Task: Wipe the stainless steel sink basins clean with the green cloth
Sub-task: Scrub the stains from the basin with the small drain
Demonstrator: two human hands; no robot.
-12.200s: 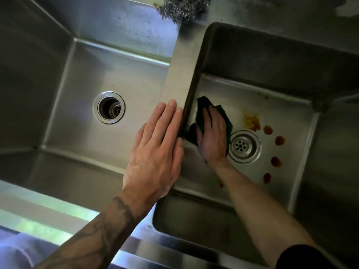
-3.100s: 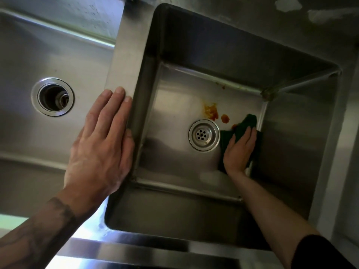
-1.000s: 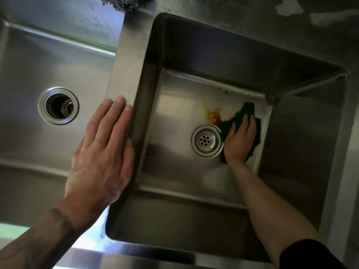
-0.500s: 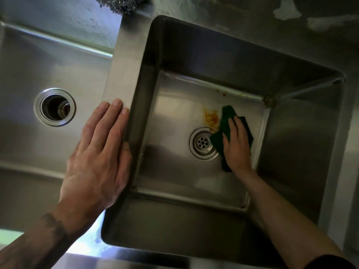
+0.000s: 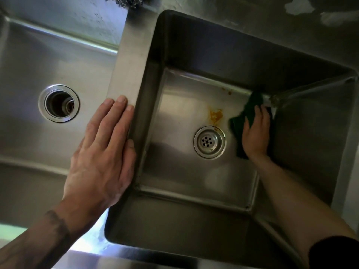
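With right hand (image 5: 255, 133) flat, fingers straight, pressing cloth (image 5: 236, 125) onto right basin (image 5: 184, 171) floor near far right corner.
On divider (image 5: 128, 65), left hand (image 5: 101, 152) spread flat, holding nothing; beside cloth, drain (image 5: 209, 141) and orange stain (image 5: 215, 116).

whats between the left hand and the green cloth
In the head view, the right basin's left wall and steel floor lie between the left hand and the green cloth, with the orange stain and the drain strainer on that stretch.
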